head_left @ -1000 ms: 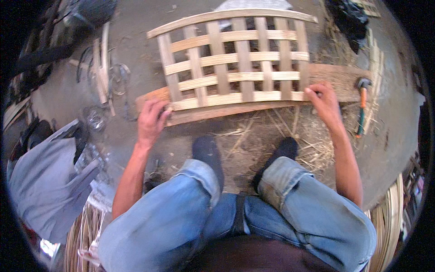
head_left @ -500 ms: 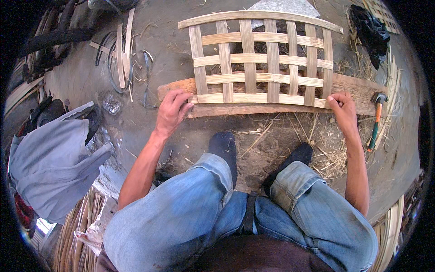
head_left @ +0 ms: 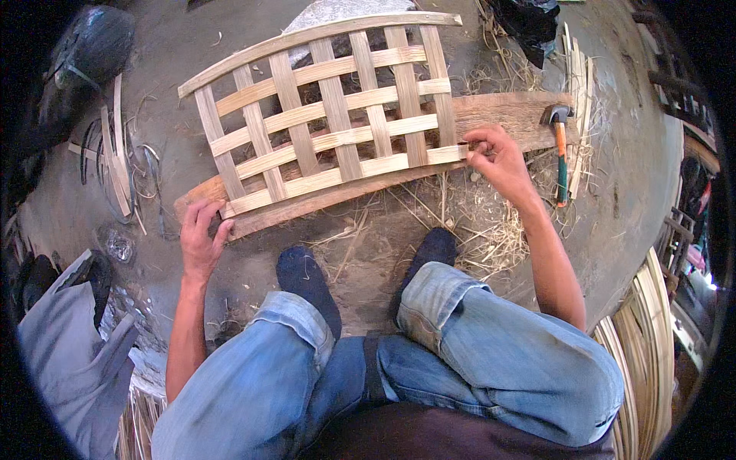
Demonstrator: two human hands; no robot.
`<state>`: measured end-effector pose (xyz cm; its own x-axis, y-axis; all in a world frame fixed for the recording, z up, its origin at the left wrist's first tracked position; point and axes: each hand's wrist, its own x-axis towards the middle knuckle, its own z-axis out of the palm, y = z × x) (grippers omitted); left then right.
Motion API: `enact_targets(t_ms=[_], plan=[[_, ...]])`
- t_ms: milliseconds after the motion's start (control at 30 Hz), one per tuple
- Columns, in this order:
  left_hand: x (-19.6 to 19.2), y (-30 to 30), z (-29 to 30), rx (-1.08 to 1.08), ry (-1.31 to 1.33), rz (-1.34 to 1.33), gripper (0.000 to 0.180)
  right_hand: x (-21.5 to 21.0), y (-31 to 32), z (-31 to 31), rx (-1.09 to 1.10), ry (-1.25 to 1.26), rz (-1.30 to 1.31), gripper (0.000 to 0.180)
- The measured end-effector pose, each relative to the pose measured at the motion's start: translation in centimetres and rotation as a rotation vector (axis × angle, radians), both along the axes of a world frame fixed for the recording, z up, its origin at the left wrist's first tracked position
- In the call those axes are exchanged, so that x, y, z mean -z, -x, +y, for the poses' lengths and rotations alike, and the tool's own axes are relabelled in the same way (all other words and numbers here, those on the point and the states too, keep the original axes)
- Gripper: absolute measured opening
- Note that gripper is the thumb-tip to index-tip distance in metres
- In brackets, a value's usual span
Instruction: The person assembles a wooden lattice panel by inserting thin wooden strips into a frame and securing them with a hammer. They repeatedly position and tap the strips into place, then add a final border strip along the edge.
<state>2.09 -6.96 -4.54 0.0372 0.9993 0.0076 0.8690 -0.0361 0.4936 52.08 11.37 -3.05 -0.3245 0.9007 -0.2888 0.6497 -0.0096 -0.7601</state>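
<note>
**A bamboo weaver's floor workshop**

I work seated on a bare, dusty ground floor [head_left: 192,46] strewn with straw and shavings [head_left: 491,230]. A half-woven bamboo lattice [head_left: 330,115] lies on a rough wooden plank [head_left: 514,115] at 12 o'clock. A hammer [head_left: 561,149] rests at 2 o'clock, split bamboo strips [head_left: 644,360] are stacked at 4 o'clock, offcuts [head_left: 115,161] at 10.

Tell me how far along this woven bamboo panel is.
Done: the woven panel has five upright slats crossed by four horizontal strips under a curved top rail, lying on a wooden plank. In hand: the right hand pinches the lowest strip's end; the left hand presses the opposite corner. Left: strip ends look untrimmed; the hammer lies unused.
</note>
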Motion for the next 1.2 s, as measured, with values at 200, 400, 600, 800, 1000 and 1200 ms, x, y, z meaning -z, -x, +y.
enact_targets(t_ms=[200, 400, 600, 800, 1000, 1200], plan=[[0.1, 0.1, 0.3, 0.037, -0.029, 0.02, 0.038, -0.7, 0.2, -0.4, -0.081, -0.068, -0.107, 0.03], [-0.2, 0.2, 0.3, 0.041, -0.027, 0.015, 0.034, -0.6, 0.2, -0.5, -0.058, -0.066, -0.077, 0.029], [-0.1, 0.0, 0.4, 0.053, -0.052, 0.016, 0.032, -1.0, 0.3, -0.5, -0.025, -0.026, -0.037, 0.028], [0.5, 0.6, -0.4, 0.011, -0.055, 0.027, 0.038, -0.7, 0.7, -0.3, -0.069, -0.001, -0.026, 0.031], [-0.4, -0.7, 1.3, 0.06, -0.081, 0.019, 0.046, 0.1, -0.6, -0.6, -0.062, -0.033, -0.013, 0.036], [-0.9, -1.6, 2.1, 0.082, -0.086, 0.006, 0.043, -0.3, 0.3, -0.5, -0.09, -0.079, -0.036, 0.034]])
